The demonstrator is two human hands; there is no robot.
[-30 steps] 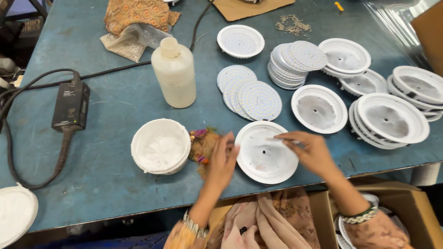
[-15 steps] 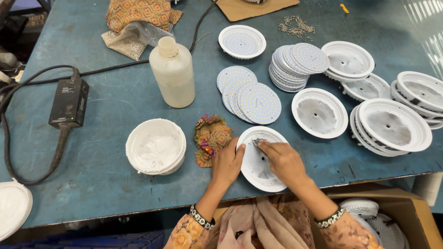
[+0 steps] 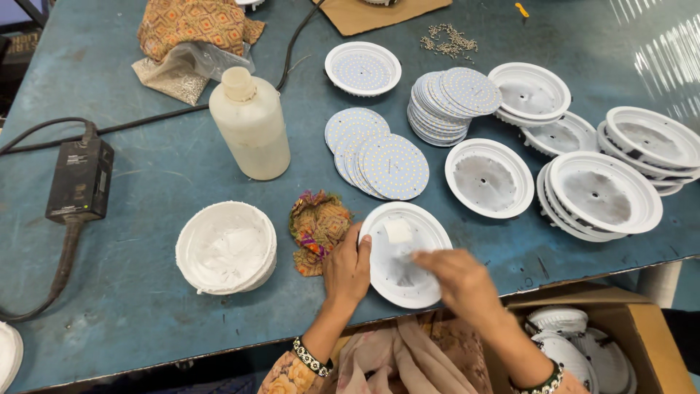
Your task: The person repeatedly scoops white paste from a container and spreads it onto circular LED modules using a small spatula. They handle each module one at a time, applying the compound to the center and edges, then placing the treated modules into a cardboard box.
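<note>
Your left hand (image 3: 348,267) lay flat steadying the round white plastic lamp housing (image 3: 405,252) while your right hand (image 3: 458,279) spread paste, fingers blurred, grip unclear; keep strokes even

Single head-worn view, steeply down and close over the blue worktable (image 3: 146,321).
</note>
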